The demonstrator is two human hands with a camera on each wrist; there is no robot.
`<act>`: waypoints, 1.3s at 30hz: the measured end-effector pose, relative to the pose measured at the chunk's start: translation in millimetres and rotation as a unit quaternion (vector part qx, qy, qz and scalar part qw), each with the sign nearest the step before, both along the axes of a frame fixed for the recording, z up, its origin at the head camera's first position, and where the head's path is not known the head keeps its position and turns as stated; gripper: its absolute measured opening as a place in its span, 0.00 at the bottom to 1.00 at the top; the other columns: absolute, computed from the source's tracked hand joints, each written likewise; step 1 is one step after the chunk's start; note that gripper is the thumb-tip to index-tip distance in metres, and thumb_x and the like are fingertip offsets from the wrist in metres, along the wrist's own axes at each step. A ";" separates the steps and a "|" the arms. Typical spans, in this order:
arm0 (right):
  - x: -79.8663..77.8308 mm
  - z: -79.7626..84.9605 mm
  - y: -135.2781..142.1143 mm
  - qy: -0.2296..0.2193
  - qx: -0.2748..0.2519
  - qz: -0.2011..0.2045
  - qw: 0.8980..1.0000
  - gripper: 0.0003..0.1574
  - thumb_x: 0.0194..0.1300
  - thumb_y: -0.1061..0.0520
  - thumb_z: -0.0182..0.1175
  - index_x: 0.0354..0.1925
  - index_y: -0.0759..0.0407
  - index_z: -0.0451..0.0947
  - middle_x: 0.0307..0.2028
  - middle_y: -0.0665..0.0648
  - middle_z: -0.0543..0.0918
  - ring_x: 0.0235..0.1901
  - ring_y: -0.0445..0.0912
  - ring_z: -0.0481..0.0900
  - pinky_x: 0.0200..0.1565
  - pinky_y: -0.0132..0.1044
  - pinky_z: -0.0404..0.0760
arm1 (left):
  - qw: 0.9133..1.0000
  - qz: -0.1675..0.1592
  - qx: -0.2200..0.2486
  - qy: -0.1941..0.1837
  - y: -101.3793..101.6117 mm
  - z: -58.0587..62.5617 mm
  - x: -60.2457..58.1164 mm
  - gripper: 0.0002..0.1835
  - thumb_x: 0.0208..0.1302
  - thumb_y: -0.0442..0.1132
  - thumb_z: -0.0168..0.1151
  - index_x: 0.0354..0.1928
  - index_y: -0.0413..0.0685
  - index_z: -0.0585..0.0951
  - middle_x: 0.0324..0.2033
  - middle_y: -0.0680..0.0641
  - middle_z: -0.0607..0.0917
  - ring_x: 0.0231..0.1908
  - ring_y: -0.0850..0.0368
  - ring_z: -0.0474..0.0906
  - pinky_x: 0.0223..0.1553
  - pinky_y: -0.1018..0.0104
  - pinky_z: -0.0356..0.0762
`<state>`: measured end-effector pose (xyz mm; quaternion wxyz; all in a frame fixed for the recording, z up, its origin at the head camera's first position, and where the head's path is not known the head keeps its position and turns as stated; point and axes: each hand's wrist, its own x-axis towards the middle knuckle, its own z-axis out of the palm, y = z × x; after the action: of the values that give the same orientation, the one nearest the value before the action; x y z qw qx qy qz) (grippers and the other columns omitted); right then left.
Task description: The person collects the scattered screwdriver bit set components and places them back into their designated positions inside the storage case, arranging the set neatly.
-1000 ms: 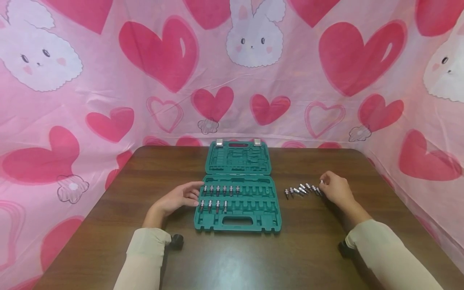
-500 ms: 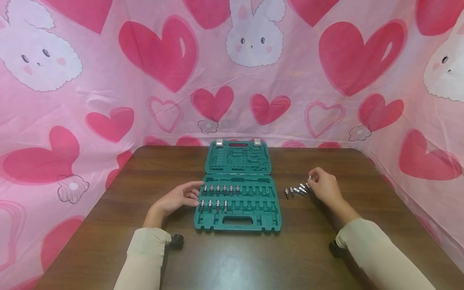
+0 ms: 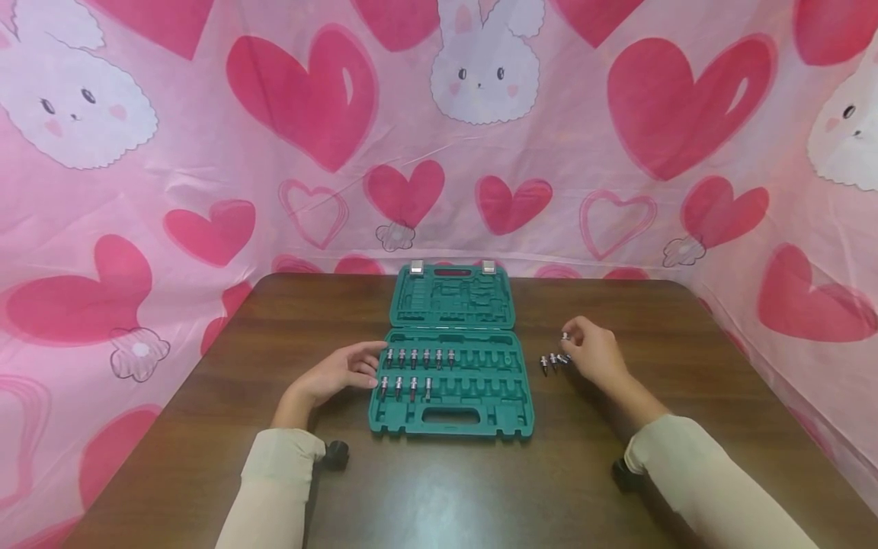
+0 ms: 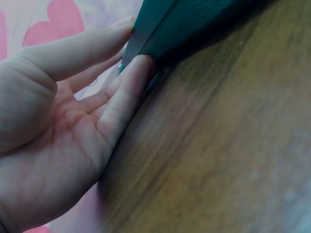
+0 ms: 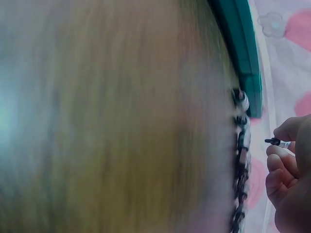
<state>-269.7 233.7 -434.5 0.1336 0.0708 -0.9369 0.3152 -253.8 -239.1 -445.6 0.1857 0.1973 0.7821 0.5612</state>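
A bit socket (image 3: 565,336) with a silver body is pinched between the thumb and finger of my right hand (image 3: 597,354), above the table right of the case. Its dark tip shows in the right wrist view, where the bit socket (image 5: 276,141) points away from the fingertips. Below that hand lie loose bit sockets (image 3: 552,361), some hidden behind it. My left hand (image 3: 334,375) rests its fingertips against the left side of the open green tool case (image 3: 473,407). Silver bit sockets (image 3: 414,358) stand in the left part of the case's two rows; slots on the right are bare.
The case's lid (image 3: 453,299) lies folded back behind its base, with two metal latches at the far edge. A brown wooden table (image 3: 439,496) carries everything. Pink heart-patterned cloth (image 3: 480,145) hangs behind and on both sides.
My right hand has moved left over the loose bit sockets, toward the case, carrying the pinched bit socket. The left hand has stayed at the case's side.
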 end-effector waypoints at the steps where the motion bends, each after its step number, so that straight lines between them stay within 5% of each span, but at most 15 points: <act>1: 0.6 0.7 -2.5 -0.006 -0.003 0.002 1.000 0.10 0.62 0.61 0.63 0.43 0.61 0.76 0.28 0.56 0.78 0.27 0.50 0.74 0.29 0.40 0.73 | 1.000 0.000 0.001 -0.001 0.1 0.1 0.0 0.38 0.61 0.33 0.67 0.72 0.42 0.62 0.49 0.37 0.78 0.50 0.43 0.75 0.53 0.61 0.76; 8: 5.4 4.3 -18.1 -0.044 -0.012 0.031 0.998 0.13 0.64 0.60 0.64 0.46 0.60 0.76 0.29 0.55 0.78 0.29 0.50 0.74 0.30 0.40 0.76 | 1.000 0.001 0.004 -0.006 0.1 0.6 -0.9 0.37 0.61 0.32 0.67 0.71 0.42 0.63 0.48 0.37 0.78 0.49 0.43 0.76 0.51 0.62 0.76; 28: 15.5 4.3 -56.6 -0.009 -0.029 0.075 0.997 0.10 0.61 0.60 0.66 0.41 0.59 0.78 0.25 0.50 0.78 0.26 0.47 0.74 0.31 0.40 0.75 | 1.000 0.000 0.002 -0.007 1.0 1.6 -0.9 0.37 0.61 0.33 0.67 0.71 0.43 0.63 0.48 0.37 0.79 0.50 0.43 0.75 0.53 0.60 0.75; 39: 20.9 3.0 -81.6 -0.044 -0.061 0.095 0.993 0.11 0.63 0.60 0.66 0.44 0.58 0.79 0.25 0.50 0.78 0.26 0.47 0.74 0.30 0.39 0.76 | 1.000 -0.002 0.003 -0.003 0.5 1.8 -0.4 0.38 0.60 0.33 0.67 0.72 0.43 0.63 0.49 0.37 0.79 0.50 0.43 0.75 0.53 0.62 0.75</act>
<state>-248.8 152.1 -431.4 0.0660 0.1375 -0.9097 0.3862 -254.2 -238.6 -443.8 0.1887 0.1975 0.7792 0.5641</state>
